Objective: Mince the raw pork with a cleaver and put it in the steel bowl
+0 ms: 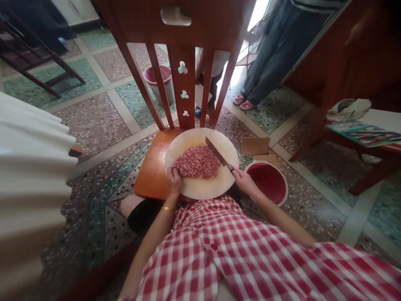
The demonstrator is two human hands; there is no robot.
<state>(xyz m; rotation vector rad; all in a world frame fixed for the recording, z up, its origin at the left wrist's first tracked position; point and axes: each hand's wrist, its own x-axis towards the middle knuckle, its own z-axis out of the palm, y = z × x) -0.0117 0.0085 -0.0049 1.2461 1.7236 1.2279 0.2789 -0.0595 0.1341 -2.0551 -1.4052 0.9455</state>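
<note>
A round, pale cutting board (213, 190) lies on a wooden chair seat (150, 175), with a mound of minced meat (199, 163) on it. My right hand (245, 182) is closed round the dark handle of a kitchen knife (216, 151). The knife's blade slants up and left over the board, along the right side of the meat. At the board's lower left rim is my left hand (174, 180), its fingers curled over the edge and touching the meat. A gold-coloured bracelet (167, 208) circles my left wrist.
The chair's slatted back (184, 83) rises just beyond the board. To the right stands a red-lined bucket (267, 182), near a piece of cardboard (255, 146). Another bin (159, 83) is behind the slats. Two people stand or sit farther back. A white curtain (28, 188) hangs at left.
</note>
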